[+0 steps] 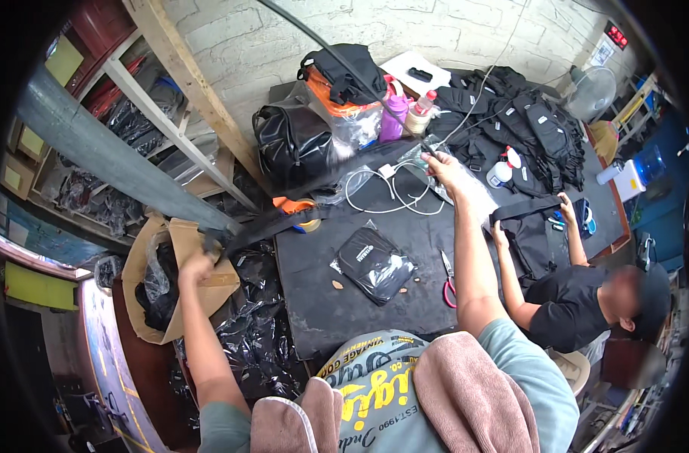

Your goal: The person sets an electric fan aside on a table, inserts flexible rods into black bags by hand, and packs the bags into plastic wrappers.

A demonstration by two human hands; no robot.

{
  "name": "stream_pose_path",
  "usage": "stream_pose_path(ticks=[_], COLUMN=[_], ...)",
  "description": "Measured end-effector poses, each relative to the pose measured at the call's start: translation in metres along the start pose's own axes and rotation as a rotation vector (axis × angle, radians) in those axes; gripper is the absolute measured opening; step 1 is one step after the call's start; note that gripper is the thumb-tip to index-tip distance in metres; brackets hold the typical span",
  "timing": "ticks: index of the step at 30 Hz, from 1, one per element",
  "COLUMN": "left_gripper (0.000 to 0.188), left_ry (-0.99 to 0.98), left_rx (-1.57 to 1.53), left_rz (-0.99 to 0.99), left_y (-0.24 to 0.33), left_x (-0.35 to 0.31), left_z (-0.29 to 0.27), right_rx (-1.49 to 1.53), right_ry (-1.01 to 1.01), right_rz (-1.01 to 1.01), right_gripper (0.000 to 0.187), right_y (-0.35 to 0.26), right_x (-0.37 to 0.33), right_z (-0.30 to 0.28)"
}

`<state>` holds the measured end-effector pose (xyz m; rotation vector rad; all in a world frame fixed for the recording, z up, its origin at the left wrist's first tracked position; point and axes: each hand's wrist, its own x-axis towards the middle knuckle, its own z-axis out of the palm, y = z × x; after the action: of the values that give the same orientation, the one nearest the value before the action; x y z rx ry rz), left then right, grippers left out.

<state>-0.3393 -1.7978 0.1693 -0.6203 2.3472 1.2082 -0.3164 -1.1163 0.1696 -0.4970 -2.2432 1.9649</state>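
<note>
A long black strap (284,223) runs between my two hands, blurred in its middle. My left hand (197,268) is closed around its left end, just above an open cardboard box (206,264). Far off at the right, my right hand (446,172) grips the other end over the back of the black table. Below the strap lies a black pouch in clear plastic (373,263). Red-handled scissors (448,279) rest to the right of it, under my right forearm. A looped white cable (357,198) lies near my right hand.
Tape rolls (308,219) sit at the table's left edge. Black bags (541,121), bottles (393,113) and a spray bottle (501,172) stand behind. At the right, a seated person (578,302) handles a black bag (529,238). A grey pole (125,158) slants by shelves at left.
</note>
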Motion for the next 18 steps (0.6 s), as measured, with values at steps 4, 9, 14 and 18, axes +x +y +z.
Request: stream_pose_path(ticks=[4,9,14,18], left_gripper=[0.085,0.084,0.082,0.033], left_ry=[0.272,0.041,-0.355,-0.407], left_rx=[0.741,0.203,-0.274,-0.329], left_rz=[0.754,1.270,0.608,0.492], left_y=[0.120,0.261,0.278,0.279], left_x=[-0.075,-0.091,-0.058,-0.048], left_z=[0.119,0.328,0.472,0.498], right_rx=[-0.105,0.143,-0.208,-0.001], right_ry=[0.115,0.061,0.103,0.015], right_rz=[0.058,0.087,0.106,0.142], right_gripper=[0.025,0.025,0.027,0.021], right_y=[0.022,0.011,-0.016,0.009], right_x=[0.006,-0.002,-0.017,0.004], right_z=[-0.040,-0.041,-0.025,-0.047])
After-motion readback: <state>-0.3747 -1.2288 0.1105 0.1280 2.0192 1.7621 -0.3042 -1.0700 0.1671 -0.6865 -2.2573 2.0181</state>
